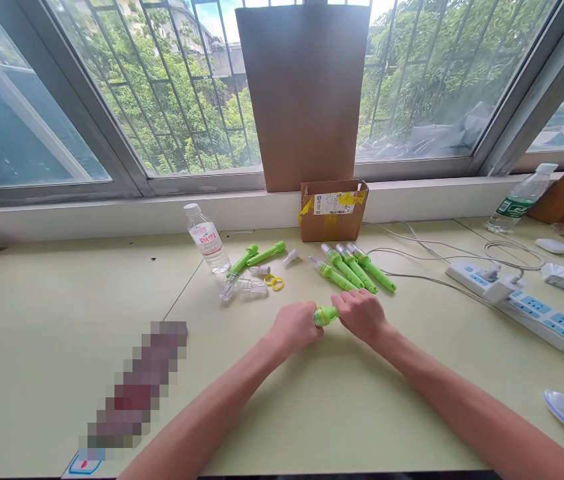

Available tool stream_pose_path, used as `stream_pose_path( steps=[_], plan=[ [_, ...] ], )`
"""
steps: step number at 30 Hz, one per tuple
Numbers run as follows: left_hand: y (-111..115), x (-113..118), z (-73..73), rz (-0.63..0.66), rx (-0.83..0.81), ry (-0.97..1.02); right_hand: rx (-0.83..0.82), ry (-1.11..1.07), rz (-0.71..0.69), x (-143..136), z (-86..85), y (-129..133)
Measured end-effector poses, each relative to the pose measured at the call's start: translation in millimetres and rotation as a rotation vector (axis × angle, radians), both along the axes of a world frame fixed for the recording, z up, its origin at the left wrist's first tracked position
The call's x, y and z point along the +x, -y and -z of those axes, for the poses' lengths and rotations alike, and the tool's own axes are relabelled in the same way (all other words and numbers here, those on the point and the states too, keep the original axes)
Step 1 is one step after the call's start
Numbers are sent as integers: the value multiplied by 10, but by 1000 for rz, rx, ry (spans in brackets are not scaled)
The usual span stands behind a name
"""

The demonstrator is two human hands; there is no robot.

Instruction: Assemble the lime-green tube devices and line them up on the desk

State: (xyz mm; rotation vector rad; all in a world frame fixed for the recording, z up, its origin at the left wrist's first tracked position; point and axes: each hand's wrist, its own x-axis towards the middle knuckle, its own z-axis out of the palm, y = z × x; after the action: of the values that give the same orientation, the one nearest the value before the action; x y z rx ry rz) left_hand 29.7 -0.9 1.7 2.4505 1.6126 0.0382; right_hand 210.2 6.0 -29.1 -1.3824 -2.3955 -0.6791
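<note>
Directly beyond green tube [325, 316], open box [330, 228]

A simple indoor workspace, its exact type unclear — a long pale-green counter [62, 293] runs beneath barred windows [177, 87]; a power strip [522, 303], cardboard box [332, 223] and green plastic parts [357, 267] suggest small handiwork.

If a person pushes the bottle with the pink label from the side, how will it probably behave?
The bottle with the pink label will probably tip rather than slide if pushed near its cap, since it stands tall and narrow. It looks like thin clear plastic, so its wall may give a little under fingers.
</note>
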Motion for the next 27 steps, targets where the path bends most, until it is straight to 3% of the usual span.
stream_pose_path(
  steps=[11, 18, 21, 27],
  plan=[
    [-37, 51, 55, 29, 137, -107, -270, 0, 106, -14, -118, 5],
    [-129, -9, 165, 98, 282, -155, -239, -70, 132, -34, -43, -14],
    [-216, -95, 181, 143, 427, -139, -234, -169, 69, -55, 7, 8],
    [-338, -238, 219, -46, 616, 13, -164, -340, -150, -91, 23, 84]
  ],
)
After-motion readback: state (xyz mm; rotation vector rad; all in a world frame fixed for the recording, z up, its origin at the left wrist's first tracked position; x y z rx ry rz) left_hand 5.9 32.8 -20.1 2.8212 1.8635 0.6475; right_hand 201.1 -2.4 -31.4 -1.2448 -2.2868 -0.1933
